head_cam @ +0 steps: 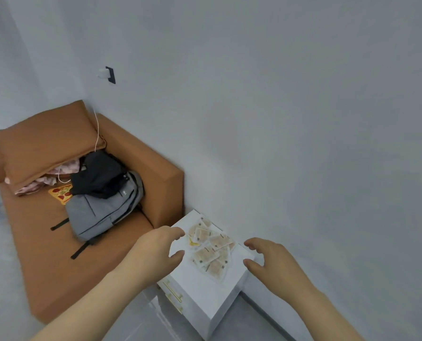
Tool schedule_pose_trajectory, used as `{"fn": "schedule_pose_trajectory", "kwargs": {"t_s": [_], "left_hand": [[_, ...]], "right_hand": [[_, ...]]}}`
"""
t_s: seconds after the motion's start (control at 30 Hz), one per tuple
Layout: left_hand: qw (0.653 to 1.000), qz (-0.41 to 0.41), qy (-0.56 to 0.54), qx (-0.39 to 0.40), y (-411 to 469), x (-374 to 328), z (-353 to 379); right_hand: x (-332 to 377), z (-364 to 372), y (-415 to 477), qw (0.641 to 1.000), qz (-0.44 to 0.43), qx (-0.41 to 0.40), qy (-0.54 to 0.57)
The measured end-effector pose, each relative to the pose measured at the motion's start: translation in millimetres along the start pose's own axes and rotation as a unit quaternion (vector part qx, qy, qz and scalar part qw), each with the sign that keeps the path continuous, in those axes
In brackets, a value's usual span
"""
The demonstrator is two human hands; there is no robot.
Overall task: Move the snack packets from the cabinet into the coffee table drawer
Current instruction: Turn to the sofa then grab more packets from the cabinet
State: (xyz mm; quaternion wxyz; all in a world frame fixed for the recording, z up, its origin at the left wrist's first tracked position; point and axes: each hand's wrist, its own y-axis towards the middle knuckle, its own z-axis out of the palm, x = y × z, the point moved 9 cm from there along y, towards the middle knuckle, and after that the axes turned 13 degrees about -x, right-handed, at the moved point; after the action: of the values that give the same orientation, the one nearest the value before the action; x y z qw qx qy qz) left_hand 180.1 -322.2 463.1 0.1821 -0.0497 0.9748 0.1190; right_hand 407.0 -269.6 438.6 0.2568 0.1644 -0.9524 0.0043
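- While the snack packets (211, 249) lie in a loose heap on top of the white cabinet (205, 297), lower centre of the head view, none is lifted, so I judge the task barely begun.
- The left hand (159, 251) hovers just left of the heap, fingers spread and loosely curved, holding nothing.
- The right hand (270, 260) mirrors it just right of the heap, likewise empty.
- Neither visibly touches a packet.
- The coffee table drawer is out of view, so gathering, carrying and stowing all appear left to do.
- An orange sofa (43, 230) bearing a grey backpack (102, 212) fills the left.
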Motion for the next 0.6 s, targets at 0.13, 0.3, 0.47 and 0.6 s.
{"fn": "schedule_pose_trajectory", "kwargs": {"t_s": [0.13, 0.3, 0.47, 0.6], "left_hand": [[0.999, 0.005, -0.015, 0.047, 44.5, 20.7, 34.2], [0.997, 0.000, -0.015, 0.079, 111.3, 45.5, 77.7], [0.993, -0.018, -0.009, 0.119, 167.8, 68.4, 126.4], [0.988, -0.029, -0.018, 0.152, 199.1, 82.3, 170.4]], "right_hand": [[-15.7, 29.1, 41.0, 0.999, 0.038, 0.027, -0.004], [-43.8, 63.3, 110.6, 0.997, 0.061, 0.050, -0.010], [-79.3, 102.1, 167.8, 0.991, 0.098, 0.087, 0.003], [-102.7, 131.1, 196.3, 0.986, 0.122, 0.116, 0.000]]}}
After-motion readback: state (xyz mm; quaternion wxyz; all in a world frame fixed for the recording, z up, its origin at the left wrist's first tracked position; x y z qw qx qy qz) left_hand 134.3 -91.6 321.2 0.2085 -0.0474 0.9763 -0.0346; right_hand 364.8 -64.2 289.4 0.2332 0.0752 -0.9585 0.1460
